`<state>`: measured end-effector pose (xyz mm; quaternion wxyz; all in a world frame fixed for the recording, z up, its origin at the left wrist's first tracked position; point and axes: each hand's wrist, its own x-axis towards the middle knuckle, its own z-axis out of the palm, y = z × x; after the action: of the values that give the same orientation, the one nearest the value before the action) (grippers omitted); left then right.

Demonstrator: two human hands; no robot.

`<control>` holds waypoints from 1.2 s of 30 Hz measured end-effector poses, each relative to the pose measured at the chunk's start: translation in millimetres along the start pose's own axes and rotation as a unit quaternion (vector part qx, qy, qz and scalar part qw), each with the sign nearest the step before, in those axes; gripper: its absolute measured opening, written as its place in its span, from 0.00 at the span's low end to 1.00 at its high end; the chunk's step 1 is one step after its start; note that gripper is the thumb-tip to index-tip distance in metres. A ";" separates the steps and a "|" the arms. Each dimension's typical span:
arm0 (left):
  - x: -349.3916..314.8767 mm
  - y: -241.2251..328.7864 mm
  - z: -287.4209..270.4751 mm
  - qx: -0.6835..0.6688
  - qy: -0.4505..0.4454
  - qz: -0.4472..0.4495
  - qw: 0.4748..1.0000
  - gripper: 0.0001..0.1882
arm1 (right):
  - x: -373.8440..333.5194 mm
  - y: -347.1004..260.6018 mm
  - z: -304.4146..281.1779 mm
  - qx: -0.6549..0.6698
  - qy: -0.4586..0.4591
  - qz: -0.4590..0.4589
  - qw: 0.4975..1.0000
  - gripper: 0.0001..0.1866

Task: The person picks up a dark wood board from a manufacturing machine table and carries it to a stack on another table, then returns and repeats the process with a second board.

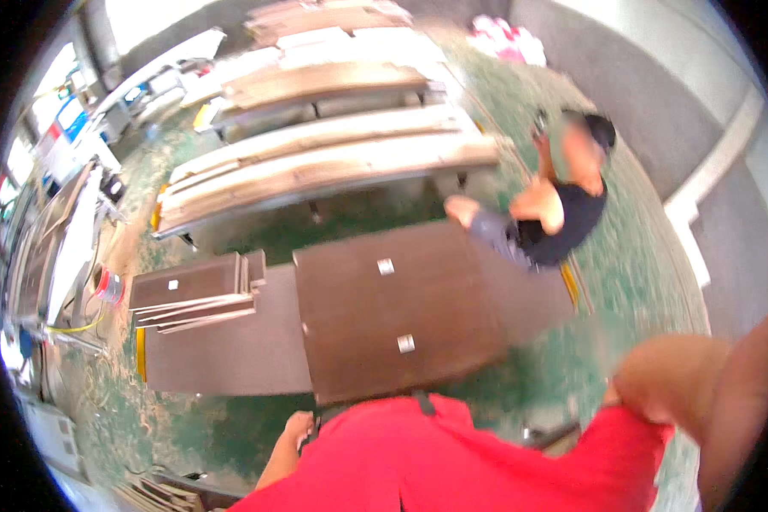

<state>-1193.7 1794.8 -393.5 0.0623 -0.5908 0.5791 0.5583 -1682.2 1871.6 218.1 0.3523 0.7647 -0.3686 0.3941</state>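
Observation:
My left hand (299,426) hangs low beside my red shirt (418,456), just short of the near edge of a large dark brown board (358,316). Its fingers look curled, and a dark shape lies against them that I cannot make out. My right arm (674,380) is bent up along the right edge, and its hand is out of the picture. Two small white labels are stuck on the board, which rests on a long, low brown-topped stand (239,350). Left of it, several smaller brown panels (200,286) lie in a loose stack.
A person in a dark top (576,218) is at the stand's right end. Beyond, long pale boards (333,166) lie on low racks in rows. A red bucket (108,286) stands left on the green floor (213,435). A grey wall (648,111) runs along the right.

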 end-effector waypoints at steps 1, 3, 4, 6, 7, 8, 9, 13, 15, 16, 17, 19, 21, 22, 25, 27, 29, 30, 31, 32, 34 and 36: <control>-1.6 -1.1 -8.9 -0.058 0.005 -0.008 0.998 0.13 | 4.5 -1.6 8.7 0.004 0.011 0.000 1.000 0.19; -51.5 -7.1 -18.5 -0.281 0.078 -0.070 0.954 0.13 | 10.9 -0.5 46.1 0.048 0.040 0.006 0.998 0.18; 30.2 -31.6 -6.9 -0.045 0.025 0.067 0.996 0.12 | 28.7 -12.6 28.7 -0.010 0.013 0.006 1.000 0.18; 62.2 -20.4 -0.6 0.012 0.025 0.166 0.986 0.09 | 44.3 -12.3 34.8 -0.048 -0.001 0.014 0.999 0.18; 39.9 -35.7 -13.7 0.257 0.027 0.262 0.930 0.10 | 57.2 -16.0 54.2 -0.026 0.015 0.003 1.000 0.18; 31.4 -47.6 -27.0 0.343 0.022 0.340 0.876 0.16 | 67.4 -17.0 66.9 -0.021 0.023 0.005 1.000 0.18; 15.2 -50.1 -45.7 0.263 0.000 0.272 0.925 0.16 | 77.6 -19.1 73.0 -0.020 0.028 0.013 0.999 0.18; -49.3 -33.4 -138.3 -0.088 0.046 0.051 0.994 0.15 | 116.7 -42.8 73.5 -0.025 0.051 0.037 0.998 0.18; -61.5 -34.2 -184.0 -0.133 0.077 0.047 0.987 0.14 | 135.3 -60.8 84.3 -0.026 0.058 0.045 0.997 0.18; -27.8 -10.0 -210.1 -0.107 0.035 0.085 0.990 0.14 | 140.8 -95.8 59.0 -0.105 0.039 0.066 0.992 0.18; -22.5 -20.9 -194.5 -0.146 0.061 0.085 0.984 0.14 | 141.7 -91.2 72.2 -0.088 0.036 0.035 0.995 0.18; -44.7 -92.9 -198.8 -0.195 0.126 0.048 0.972 0.13 | 135.8 -105.6 119.9 -0.071 0.039 0.019 0.997 0.18; -112.4 -160.1 -170.5 -0.247 0.200 0.001 0.948 0.13 | 135.3 -123.4 115.8 -0.051 0.057 0.034 0.996 0.18; -88.5 -174.8 -179.9 -0.258 0.194 0.006 0.947 0.13 | 144.5 -144.7 115.5 -0.102 0.049 0.025 0.993 0.18; -93.3 -237.1 -142.8 -0.310 0.216 -0.071 0.923 0.13 | 160.4 -142.0 161.8 -0.126 0.042 0.009 0.991 0.18; -115.8 -277.7 -101.7 -0.338 0.232 -0.116 0.905 0.13 | 164.6 -153.4 193.4 -0.094 0.028 0.003 0.995 0.18; -136.1 -308.6 -34.9 -0.380 0.237 -0.159 0.880 0.13 | 166.6 -177.6 245.0 -0.028 -0.003 -0.013 1.000 0.18; -141.1 -317.6 -22.9 -0.395 0.241 -0.176 0.869 0.13 | 170.0 -193.1 267.6 -0.003 -0.016 -0.021 1.000 0.17; -143.0 -320.3 -13.8 -0.409 0.243 -0.178 0.861 0.13 | 178.1 -203.2 279.7 0.010 -0.018 -0.031 0.999 0.17; -146.6 -328.3 -1.8 -0.425 0.256 -0.187 0.848 0.13 | 178.3 -215.3 296.6 0.031 -0.013 -0.041 0.999 0.17; -162.1 -339.1 21.4 -0.456 0.285 -0.206 0.818 0.14 | 180.3 -237.2 329.0 0.077 0.004 -0.056 0.995 0.17; -184.3 -348.5 28.3 -0.474 0.298 -0.226 0.797 0.14 | 193.2 -261.9 357.3 0.112 0.009 -0.053 0.992 0.17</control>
<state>-893.4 2040.5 -468.7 -0.2765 -0.7978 0.0816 0.5296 -1258.7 1645.8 162.0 0.2883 0.8142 -0.2782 0.4203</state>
